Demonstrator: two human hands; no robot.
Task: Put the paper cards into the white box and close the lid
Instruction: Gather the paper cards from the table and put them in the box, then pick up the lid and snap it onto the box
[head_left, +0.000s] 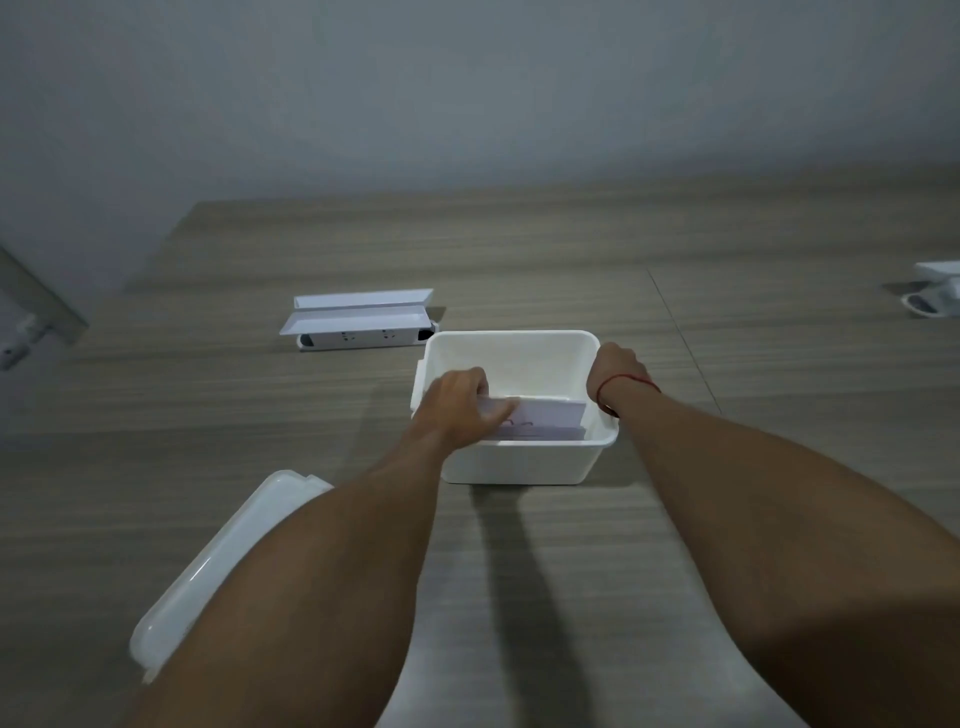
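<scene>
The white box (519, 462) stands open on the wooden table, in the middle of the view. Inside it, near the front wall, lies a stack of white paper cards (545, 418) with red marks on the top one. My left hand (460, 402) reaches over the box's left rim and grips the left end of the cards. My right hand (615, 371), with a red string at the wrist, clasps the box's right rim. The translucent white lid (208, 571) lies flat on the table at the front left, partly hidden under my left forearm.
A white power strip with a raised cover (358, 319) sits behind the box to the left. Another white object (935, 293) shows at the right edge. A grey wall rises behind the table (519, 249).
</scene>
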